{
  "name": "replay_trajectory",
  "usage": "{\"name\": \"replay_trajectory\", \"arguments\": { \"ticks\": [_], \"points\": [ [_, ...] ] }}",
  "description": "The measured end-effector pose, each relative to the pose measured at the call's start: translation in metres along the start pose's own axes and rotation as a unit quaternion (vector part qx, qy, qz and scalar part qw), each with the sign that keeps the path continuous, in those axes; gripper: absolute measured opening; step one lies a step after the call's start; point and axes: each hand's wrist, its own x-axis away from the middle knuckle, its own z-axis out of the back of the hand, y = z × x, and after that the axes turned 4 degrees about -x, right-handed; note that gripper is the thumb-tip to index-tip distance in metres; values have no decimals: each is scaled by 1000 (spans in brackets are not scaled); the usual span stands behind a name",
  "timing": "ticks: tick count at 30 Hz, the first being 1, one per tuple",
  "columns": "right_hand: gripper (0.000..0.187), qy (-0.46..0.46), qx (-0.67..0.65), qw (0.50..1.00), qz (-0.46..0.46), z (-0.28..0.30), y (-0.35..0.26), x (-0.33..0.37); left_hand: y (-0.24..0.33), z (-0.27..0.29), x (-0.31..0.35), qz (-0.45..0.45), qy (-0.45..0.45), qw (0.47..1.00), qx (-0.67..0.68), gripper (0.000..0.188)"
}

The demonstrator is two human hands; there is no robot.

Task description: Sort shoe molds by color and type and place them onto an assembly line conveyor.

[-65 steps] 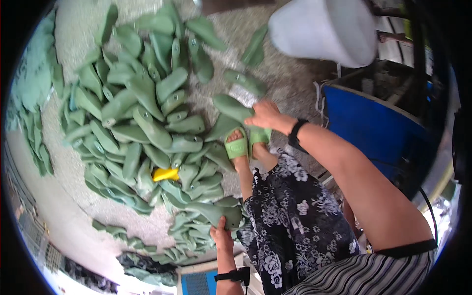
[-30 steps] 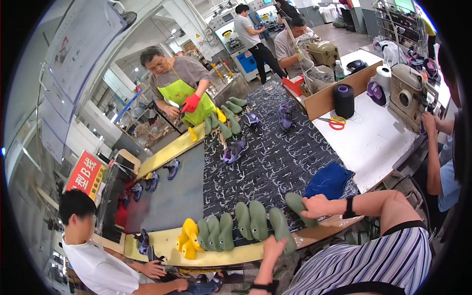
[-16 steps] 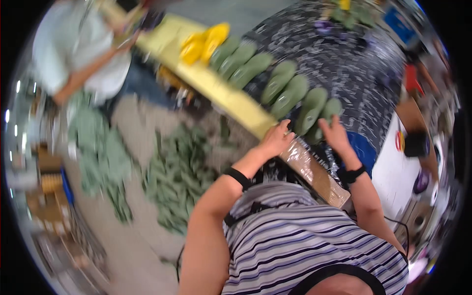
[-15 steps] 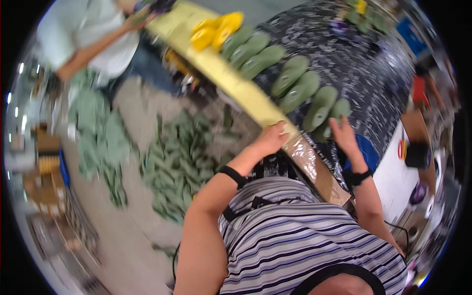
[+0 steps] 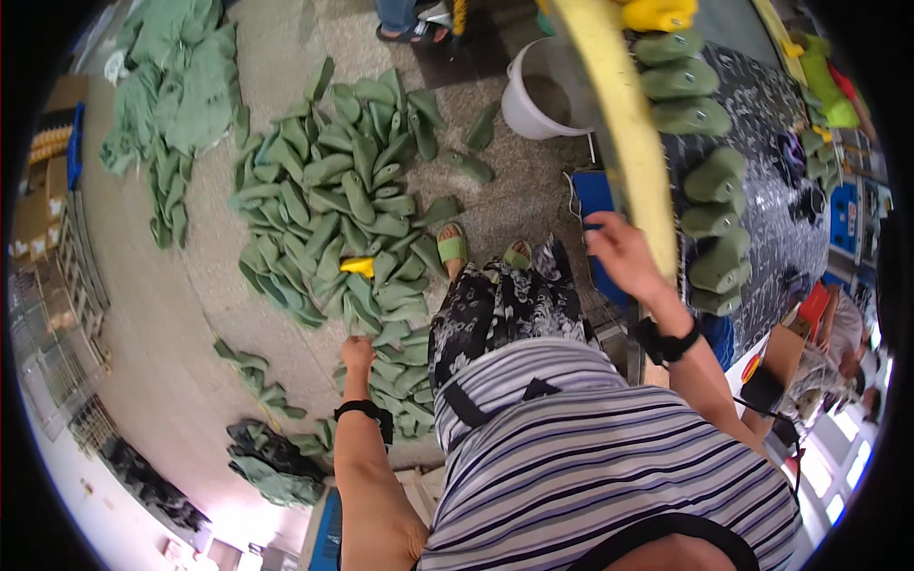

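A large heap of green shoe lasts [image 5: 333, 171] covers the floor to my left, with one yellow shoe last [image 5: 358, 267] among them. My left hand [image 5: 358, 353] hangs low in view over the near part of the heap; its fingers are too small and bent to show whether anything is in them. Over the inner edge of the table, beside its yellow border [image 5: 633, 124], my right hand [image 5: 624, 255] has loosely bent fingers held apart. A dark blue bit shows at its fingertips, perhaps something behind. Green shoe lasts [image 5: 716, 178] stand in a row on the black patterned tabletop [image 5: 762, 143].
A white bucket [image 5: 533, 100] stands on the floor by the table, near a blue object [image 5: 595, 190]. Green sacks [image 5: 181, 76] lie at the far left. Another person's sandalled foot [image 5: 419, 33] shows at the top. A cardboard box [image 5: 783, 357] sits at the right.
My view and body have turned left toward the heap. My left hand has left the table edge and moved over the heap; my right hand has moved away from the lasts.
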Motion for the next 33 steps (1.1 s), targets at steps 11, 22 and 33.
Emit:
{"name": "replay_trajectory", "arguments": {
  "ticks": [11, 22, 33],
  "points": [
    [29, -186, 108, 962, -170, -274, 222, -183, 141, -149, -99, -26, -279, 940, 195, 32],
    [47, -242, 213, 946, -39, -503, 406, -356, 121, -414, -311, 90, -220, 872, 428, 52],
    [30, -286, 101, 953, -7, -510, 425, -235, 115, -422, -335, 87, -70, 887, 448, 94]
  ]
}}
